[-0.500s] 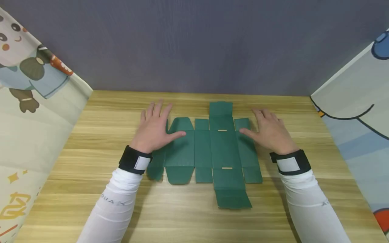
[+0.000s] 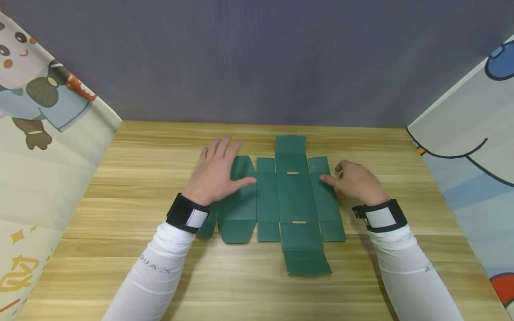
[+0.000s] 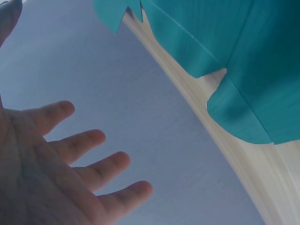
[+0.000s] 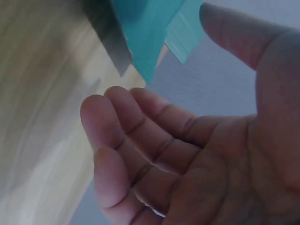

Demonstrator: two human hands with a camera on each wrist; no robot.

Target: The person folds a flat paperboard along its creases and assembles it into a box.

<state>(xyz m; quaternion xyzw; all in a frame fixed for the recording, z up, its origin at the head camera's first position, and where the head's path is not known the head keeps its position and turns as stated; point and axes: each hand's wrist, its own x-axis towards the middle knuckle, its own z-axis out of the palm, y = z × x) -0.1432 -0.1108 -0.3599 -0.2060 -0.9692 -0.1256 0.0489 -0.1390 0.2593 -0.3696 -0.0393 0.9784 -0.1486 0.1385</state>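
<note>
We've got the flat dark-green corrugated cardboard box blank [image 2: 297,196] lying unfolded on the light wood-grain surface [image 2: 140,178], between our hands. Left hand [image 2: 217,176] is spread, palm down over the left-hand panels; can't tell if it's touching. Right hand [image 2: 359,180] has its fingers loosely bent, thumb apart and out over the narrow right-hand side panel [image 2: 326,196], pinching nothing; thumb contact unclear. To do this well, we'd get the right fingertips under that panel's outer edge, thumb on top, and lift evenly along the crease so the cardboard doesn't buckle. Left palm should bear lightly near the middle to stop the blank sliding; mind the small end flaps, they could bend off their score lines. Versus the earlier frame: left hand has shifted inward, right fingers have gone from extended to curled; blank hasn't visibly moved.
</note>
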